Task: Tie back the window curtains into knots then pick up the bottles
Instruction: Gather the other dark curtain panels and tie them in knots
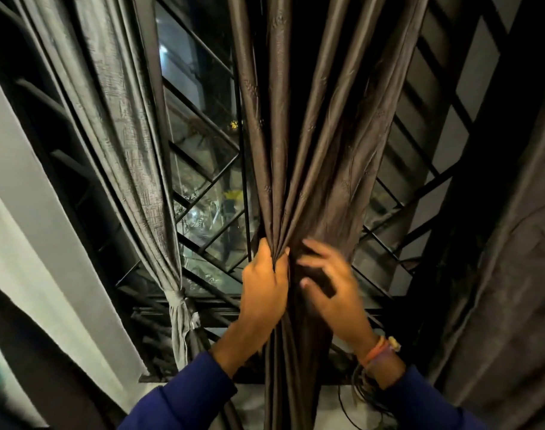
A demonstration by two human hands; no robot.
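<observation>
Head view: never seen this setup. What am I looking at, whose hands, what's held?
No machine here: a person wears one wide-angle camera on the head, looking forward at their own hands, so lines bend at the edges. They stand at a barred window at night. The left hand grips the gathered folds of the dark brown curtain. The right hand is blurred, fingers spread against the same bunch; whether it grips is unclear. The grey curtain on the left is already knotted low down, at the knot. No bottles show in this picture.
</observation>
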